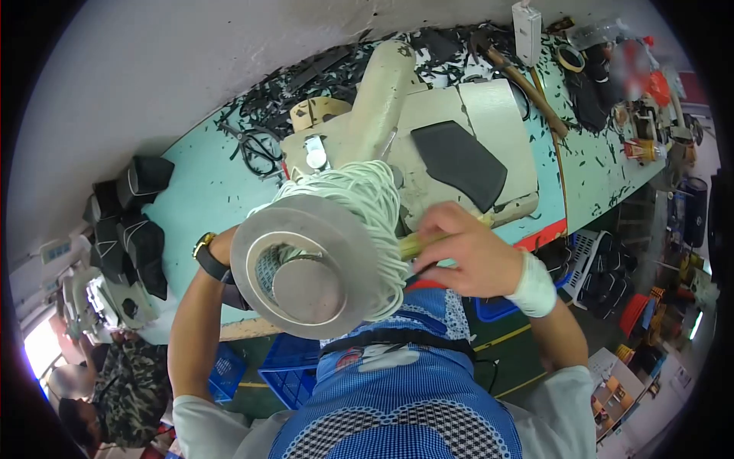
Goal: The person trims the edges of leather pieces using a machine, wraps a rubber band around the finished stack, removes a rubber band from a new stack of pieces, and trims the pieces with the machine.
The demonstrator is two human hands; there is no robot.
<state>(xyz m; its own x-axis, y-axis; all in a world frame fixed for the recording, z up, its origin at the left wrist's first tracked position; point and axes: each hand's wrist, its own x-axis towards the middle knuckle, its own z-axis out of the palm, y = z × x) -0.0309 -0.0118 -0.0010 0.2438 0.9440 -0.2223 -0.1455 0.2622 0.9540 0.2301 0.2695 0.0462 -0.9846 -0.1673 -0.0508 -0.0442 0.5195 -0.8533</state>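
Bends right hand [472,254] partly closed at 1 yellow-green piece [412,245], just right of the white cord bundle [368,197], grip unclear; has left hand [222,246] behind the metal disc [353,246], fingers impossible to read.

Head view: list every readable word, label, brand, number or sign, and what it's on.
No text can be read.
Apron front print: blurred.
Yellow-and-red item at right: markings too small.
Upright white box: no legible text.
Watch: dial too small to read.
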